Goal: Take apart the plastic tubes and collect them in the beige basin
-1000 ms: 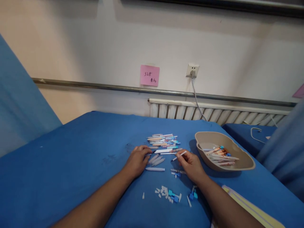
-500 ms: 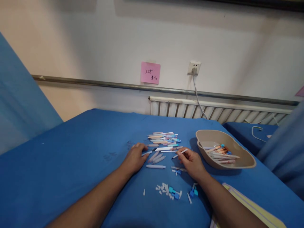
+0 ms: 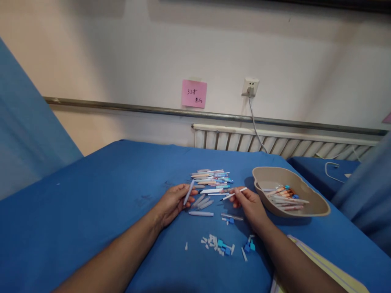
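Note:
My left hand [image 3: 173, 202] is closed round a pale pen barrel [image 3: 189, 192], lifted a little off the blue cloth [image 3: 100, 195]. My right hand [image 3: 249, 203] pinches a thin white pen refill [image 3: 233, 194], its dark tip pointing left. Between and behind the hands lies a heap of several coloured pens [image 3: 211, 180]. A few loose pale barrels [image 3: 200, 207] lie just in front of the hands.
A beige tray [image 3: 317, 209] with several pens in it stands at the right. Small white and blue caps [image 3: 218, 245] are scattered near me. A radiator [image 3: 275, 144], a wall socket with a cable [image 3: 250, 87] and a pink note [image 3: 193, 93] are behind.
My left hand has picked a pale barrel up off the cloth and turned palm inward. My right hand has raised the refill slightly.

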Available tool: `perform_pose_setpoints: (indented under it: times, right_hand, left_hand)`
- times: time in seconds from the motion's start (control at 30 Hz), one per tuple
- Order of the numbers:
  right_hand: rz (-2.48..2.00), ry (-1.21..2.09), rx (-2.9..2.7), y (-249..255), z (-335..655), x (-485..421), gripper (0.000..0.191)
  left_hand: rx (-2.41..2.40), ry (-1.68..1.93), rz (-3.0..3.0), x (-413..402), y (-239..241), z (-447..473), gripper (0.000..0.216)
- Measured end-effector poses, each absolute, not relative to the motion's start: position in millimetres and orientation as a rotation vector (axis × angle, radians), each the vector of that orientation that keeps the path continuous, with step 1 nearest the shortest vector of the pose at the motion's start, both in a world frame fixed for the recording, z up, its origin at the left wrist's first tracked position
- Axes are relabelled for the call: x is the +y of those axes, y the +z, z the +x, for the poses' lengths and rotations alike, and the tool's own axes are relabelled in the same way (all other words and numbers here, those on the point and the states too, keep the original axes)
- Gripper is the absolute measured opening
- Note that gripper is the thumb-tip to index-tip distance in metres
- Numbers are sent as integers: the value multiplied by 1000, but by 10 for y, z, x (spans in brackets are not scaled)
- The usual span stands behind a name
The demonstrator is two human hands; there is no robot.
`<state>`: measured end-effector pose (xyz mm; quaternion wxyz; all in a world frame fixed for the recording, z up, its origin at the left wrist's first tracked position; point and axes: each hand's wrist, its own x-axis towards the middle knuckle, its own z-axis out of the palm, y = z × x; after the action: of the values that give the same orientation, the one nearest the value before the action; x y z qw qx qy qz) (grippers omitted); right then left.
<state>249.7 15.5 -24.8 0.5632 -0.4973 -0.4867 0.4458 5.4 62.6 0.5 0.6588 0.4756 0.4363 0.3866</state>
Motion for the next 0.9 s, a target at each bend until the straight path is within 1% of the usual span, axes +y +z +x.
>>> perform_pose_setpoints:
  times: [0.1,0.23,0.47,0.9]
  right_hand:
    - [-1091,1164,-1033,-213,2495,130,39]
    - [-964,1226,-942,-154,2445,88,31]
    - [-894,1196,-951,-78,2350,18,29]
    - [-948,1167,-978,-92,2367,17,31]
  left_hand:
    - [850,818,903,563,44,82,19]
    - [778,716,999,462,50,171,23]
    - [808,625,1233,353,-10,289,29]
    - [816,597,1268,328,33,305,33]
